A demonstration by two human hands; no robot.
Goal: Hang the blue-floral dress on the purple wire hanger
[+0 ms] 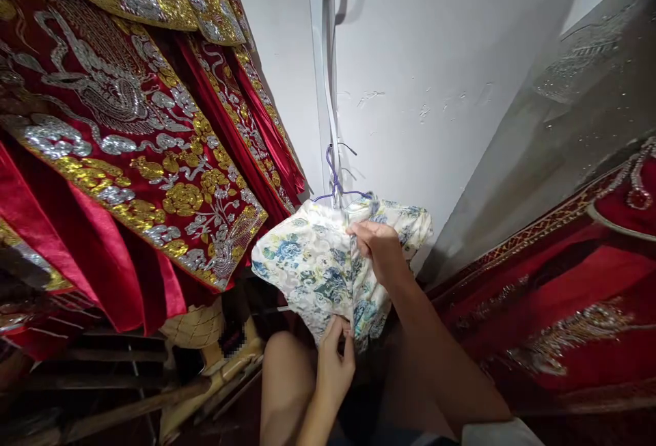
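A short white top (318, 261) with blue and yellow floral print hangs on a thin purple hanger (335, 186). Down its front runs an opening edge or seam. My right hand (382, 248) pinches that edge near the collar. Lower down, at the hem, my left hand (335, 360) pinches the fabric beside the same edge. Both hands have closed fingertips on the cloth. Whether a zipper pull or a fastener lies between the fingers is hidden.
Red garments (128, 138) with gold and silver sequins hang at the left. Another red embroidered garment (579, 282) is at the right. A white wall (420, 43) stands behind, with a metal strip (322, 57). Wooden slats (133, 401) and a woven basket (195, 323) are at lower left.
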